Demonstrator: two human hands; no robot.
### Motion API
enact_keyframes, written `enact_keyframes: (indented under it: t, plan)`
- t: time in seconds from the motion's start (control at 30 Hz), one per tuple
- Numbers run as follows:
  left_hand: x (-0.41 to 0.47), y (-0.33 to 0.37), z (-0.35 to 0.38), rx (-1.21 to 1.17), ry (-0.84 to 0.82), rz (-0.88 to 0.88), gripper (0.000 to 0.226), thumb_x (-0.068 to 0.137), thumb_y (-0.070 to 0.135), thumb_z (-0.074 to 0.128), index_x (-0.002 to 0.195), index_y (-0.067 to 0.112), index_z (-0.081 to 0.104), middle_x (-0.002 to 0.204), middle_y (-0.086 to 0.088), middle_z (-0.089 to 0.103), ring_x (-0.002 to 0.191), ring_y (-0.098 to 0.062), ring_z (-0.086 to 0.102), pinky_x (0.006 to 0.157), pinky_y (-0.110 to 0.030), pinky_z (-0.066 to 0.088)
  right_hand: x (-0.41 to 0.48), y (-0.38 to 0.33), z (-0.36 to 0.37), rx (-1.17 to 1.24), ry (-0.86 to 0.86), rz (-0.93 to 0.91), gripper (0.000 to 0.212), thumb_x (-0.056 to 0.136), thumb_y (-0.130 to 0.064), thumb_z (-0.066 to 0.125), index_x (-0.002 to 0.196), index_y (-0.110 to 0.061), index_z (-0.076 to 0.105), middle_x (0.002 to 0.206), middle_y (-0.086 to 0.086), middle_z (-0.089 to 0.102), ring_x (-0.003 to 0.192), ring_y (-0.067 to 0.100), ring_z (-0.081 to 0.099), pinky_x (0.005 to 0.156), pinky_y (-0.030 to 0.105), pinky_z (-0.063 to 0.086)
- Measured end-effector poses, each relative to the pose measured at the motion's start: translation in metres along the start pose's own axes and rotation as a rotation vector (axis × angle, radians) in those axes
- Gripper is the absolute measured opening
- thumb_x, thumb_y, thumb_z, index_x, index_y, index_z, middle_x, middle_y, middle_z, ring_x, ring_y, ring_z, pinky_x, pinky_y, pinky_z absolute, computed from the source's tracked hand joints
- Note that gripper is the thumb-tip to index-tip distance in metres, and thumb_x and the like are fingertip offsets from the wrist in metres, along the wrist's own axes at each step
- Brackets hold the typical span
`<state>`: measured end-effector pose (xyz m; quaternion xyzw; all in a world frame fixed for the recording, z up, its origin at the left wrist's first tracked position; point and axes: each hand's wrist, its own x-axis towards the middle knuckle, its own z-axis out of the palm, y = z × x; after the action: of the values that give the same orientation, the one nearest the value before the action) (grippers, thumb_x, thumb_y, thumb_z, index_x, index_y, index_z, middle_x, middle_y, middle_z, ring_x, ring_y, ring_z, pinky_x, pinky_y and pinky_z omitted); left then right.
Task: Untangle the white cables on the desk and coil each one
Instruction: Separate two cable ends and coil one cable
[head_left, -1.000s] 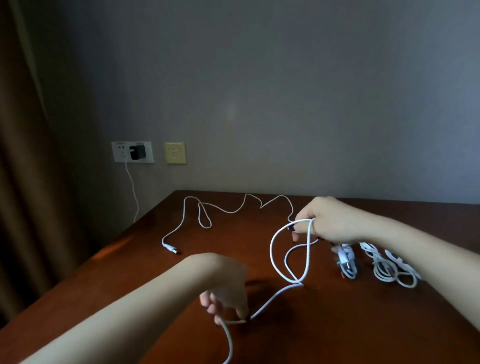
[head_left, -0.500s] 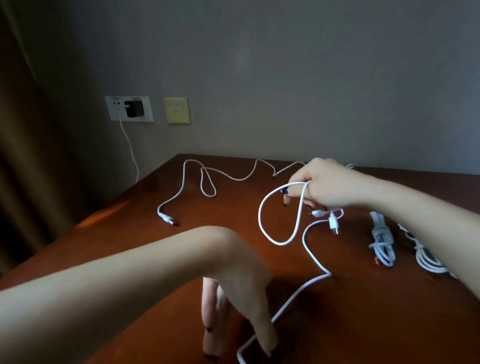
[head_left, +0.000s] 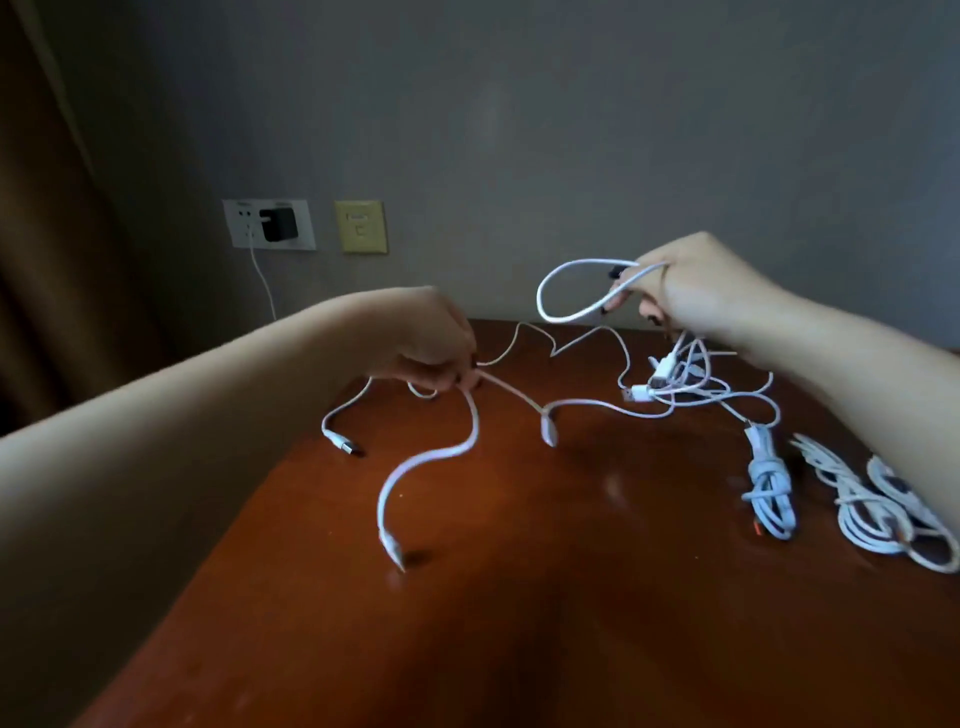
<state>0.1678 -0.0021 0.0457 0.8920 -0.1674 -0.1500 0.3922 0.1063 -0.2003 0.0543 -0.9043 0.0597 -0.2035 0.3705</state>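
My right hand (head_left: 691, 291) is raised above the brown desk (head_left: 519, 597) and grips a loop of white cable (head_left: 561, 306). Below it hangs a tangle of white cables with plugs (head_left: 680, 384). My left hand (head_left: 426, 348) pinches a white cable (head_left: 441, 457) lower down; its free end trails toward me and touches the desk. Another loose cable end with a plug (head_left: 343, 441) lies to the left. A thin cable (head_left: 571, 343) runs along the back of the desk.
A tied coil of cable (head_left: 769, 488) lies on the right of the desk, with two more coils (head_left: 883, 509) beside it under my right forearm. A wall socket with a black charger (head_left: 278, 224) and a yellow plate (head_left: 361, 227) are on the wall. A curtain hangs at left.
My right hand has lifted the loop higher off the desk. My left hand has come up from near the front edge and moved back, pinching the cable farther along.
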Motion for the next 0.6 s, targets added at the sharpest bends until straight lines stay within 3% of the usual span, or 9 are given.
enact_keyframes:
  t: [0.1, 0.2, 0.3, 0.4, 0.47, 0.5, 0.53, 0.6]
  plan:
    - [0.026, 0.001, -0.010, -0.244, 0.326, 0.004, 0.018, 0.093, -0.006, 0.044, 0.086, 0.007, 0.054, 0.050, -0.009, 0.062, 0.039, -0.010, 0.061, 0.043, -0.018, 0.052, 0.016, 0.002, -0.004, 0.075, 0.075, 0.059, 0.025, 0.085, -0.009, 0.051, 0.073, -0.014, 0.073, 0.039, -0.005, 0.043, 0.029, 0.004, 0.033, 0.033, 0.014, 0.027]
    - [0.060, -0.003, -0.004, -0.211, 0.518, 0.089, 0.019, 0.085, -0.008, 0.055, 0.084, 0.011, 0.054, 0.088, -0.022, 0.069, 0.076, -0.029, 0.072, 0.071, -0.038, 0.060, 0.028, 0.004, 0.001, 0.128, 0.123, 0.076, 0.025, 0.084, -0.005, 0.051, 0.073, -0.013, 0.071, 0.045, -0.002, 0.045, 0.042, 0.013, 0.037, 0.037, 0.017, 0.030]
    - [0.082, -0.006, 0.014, -0.213, 0.491, 0.156, 0.020, 0.089, -0.007, 0.045, 0.093, 0.011, 0.054, 0.105, -0.022, 0.063, 0.071, -0.027, 0.072, 0.055, -0.029, 0.058, 0.036, 0.012, 0.006, 0.154, 0.143, 0.090, 0.027, 0.086, -0.004, 0.049, 0.072, -0.014, 0.070, 0.048, -0.003, 0.048, 0.047, 0.015, 0.037, 0.038, 0.017, 0.030]
    - [0.091, -0.008, 0.034, -0.035, 0.438, 0.194, 0.043, 0.088, 0.000, 0.042, 0.125, 0.020, 0.051, 0.129, -0.024, 0.051, 0.087, -0.031, 0.068, 0.064, -0.031, 0.054, 0.037, 0.019, 0.009, 0.171, 0.116, 0.147, 0.026, 0.087, -0.004, 0.049, 0.075, -0.012, 0.070, 0.041, -0.006, 0.042, 0.041, 0.012, 0.034, 0.038, 0.015, 0.030]
    - [0.086, -0.006, 0.044, 0.119, 0.408, 0.138, 0.065, 0.089, 0.005, 0.045, 0.146, 0.030, 0.028, 0.154, -0.027, 0.011, 0.097, -0.037, 0.063, 0.063, -0.029, 0.049, 0.034, 0.020, 0.008, 0.221, 0.077, 0.188, 0.024, 0.090, -0.008, 0.050, 0.076, -0.011, 0.070, 0.042, -0.006, 0.039, 0.037, 0.011, 0.032, 0.036, 0.013, 0.029]
    - [0.081, -0.004, 0.049, 0.154, 0.394, 0.124, 0.068, 0.091, 0.009, 0.047, 0.149, 0.033, 0.021, 0.156, -0.025, -0.005, 0.102, -0.041, 0.061, 0.067, -0.030, 0.050, 0.032, 0.021, 0.008, 0.239, 0.056, 0.206, 0.024, 0.091, -0.010, 0.051, 0.077, -0.010, 0.070, 0.042, -0.006, 0.039, 0.037, 0.011, 0.032, 0.035, 0.012, 0.029]
    - [0.074, -0.001, 0.054, 0.166, 0.388, 0.148, 0.065, 0.092, 0.014, 0.048, 0.149, 0.031, 0.022, 0.156, -0.024, -0.005, 0.108, -0.042, 0.058, 0.076, -0.032, 0.051, 0.029, 0.019, 0.008, 0.245, 0.042, 0.225, 0.024, 0.092, -0.010, 0.050, 0.077, -0.010, 0.069, 0.044, -0.005, 0.040, 0.039, 0.012, 0.033, 0.035, 0.012, 0.029]
    - [0.061, 0.005, 0.067, 0.090, 0.346, 0.277, 0.050, 0.093, 0.023, 0.050, 0.142, 0.023, 0.042, 0.149, -0.018, 0.034, 0.113, -0.035, 0.056, 0.091, -0.031, 0.046, 0.023, 0.013, 0.007, 0.238, 0.041, 0.247, 0.024, 0.091, -0.009, 0.050, 0.075, -0.010, 0.068, 0.049, -0.001, 0.044, 0.043, 0.014, 0.037, 0.036, 0.014, 0.031]
